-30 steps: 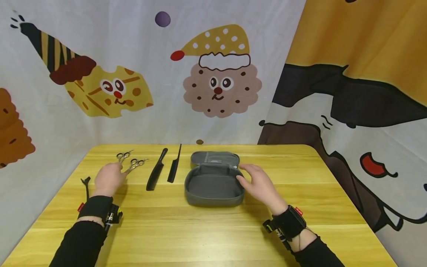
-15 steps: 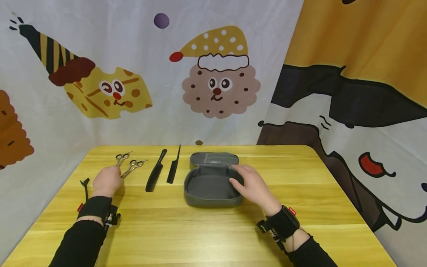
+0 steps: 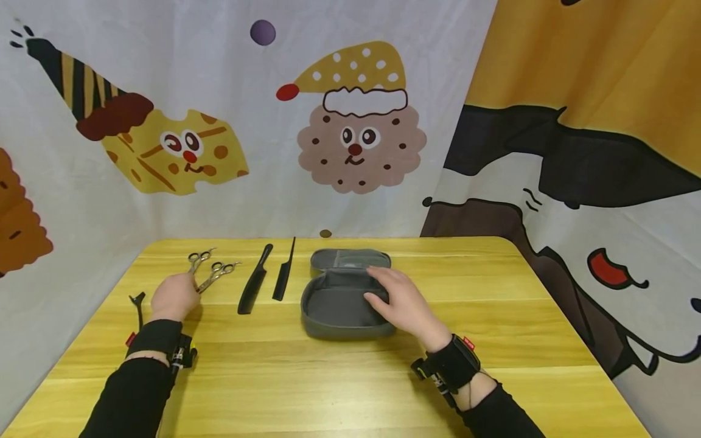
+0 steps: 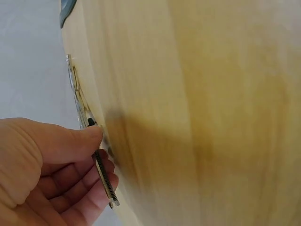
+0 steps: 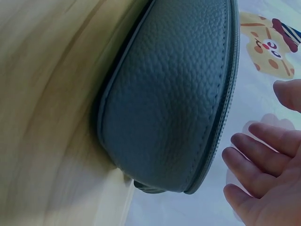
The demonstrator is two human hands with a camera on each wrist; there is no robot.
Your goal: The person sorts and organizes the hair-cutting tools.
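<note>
My left hand [image 3: 175,297] is at the left of the table. In the left wrist view its thumb and fingers pinch the blades of silver thinning scissors [image 4: 106,181], which have a toothed edge. Two pairs of scissors show beyond that hand in the head view, a farther pair [image 3: 199,258] and a nearer pair [image 3: 219,271]; I cannot tell which is pinched. My right hand [image 3: 405,301] hovers over the right rim of an open grey zip case [image 3: 345,333], fingers spread and holding nothing. The right wrist view shows a gap between those fingers and the case's side.
A black wide comb [image 3: 254,289] and a black tail comb [image 3: 282,280] lie between the scissors and the case. Left of my left hand is a small black forked tool [image 3: 139,307], partly hidden by the wrist. A printed curtain [image 3: 263,121] hangs behind the wooden table [image 3: 285,389].
My right hand has moved left from beside the case to over its right rim. The left hand has shifted only slightly, and the scissors look almost unmoved.
</note>
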